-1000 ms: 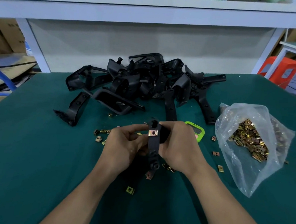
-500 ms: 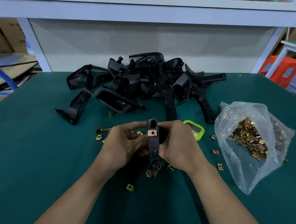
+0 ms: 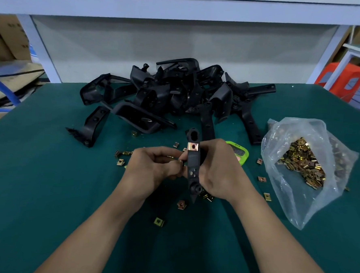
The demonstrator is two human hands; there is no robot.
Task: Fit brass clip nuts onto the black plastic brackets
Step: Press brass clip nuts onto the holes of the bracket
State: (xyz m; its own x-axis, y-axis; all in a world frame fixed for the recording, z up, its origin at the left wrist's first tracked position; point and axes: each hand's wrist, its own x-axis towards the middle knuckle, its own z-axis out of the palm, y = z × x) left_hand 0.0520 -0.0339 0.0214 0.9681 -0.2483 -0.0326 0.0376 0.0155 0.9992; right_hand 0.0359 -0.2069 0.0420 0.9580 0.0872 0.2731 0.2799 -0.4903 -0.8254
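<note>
A long black plastic bracket [image 3: 193, 164] stands upright between my hands above the green table. A brass clip nut [image 3: 193, 146] sits on its upper part. My right hand [image 3: 219, 170] grips the bracket from the right side. My left hand [image 3: 154, 168] is at its left edge, with fingertips pinching a small piece against the bracket's middle; what the piece is I cannot tell. Loose brass clip nuts [image 3: 121, 162] lie scattered on the table around my hands.
A pile of black brackets [image 3: 171, 93] fills the back middle of the green table [image 3: 34, 190]. A clear plastic bag [image 3: 303, 165] of brass clip nuts lies open at the right. A small green device [image 3: 238, 151] sits behind my right hand.
The bracket has been raised a little and held more upright. My left fingers have slid down from the fitted clip nut to the bracket's middle.
</note>
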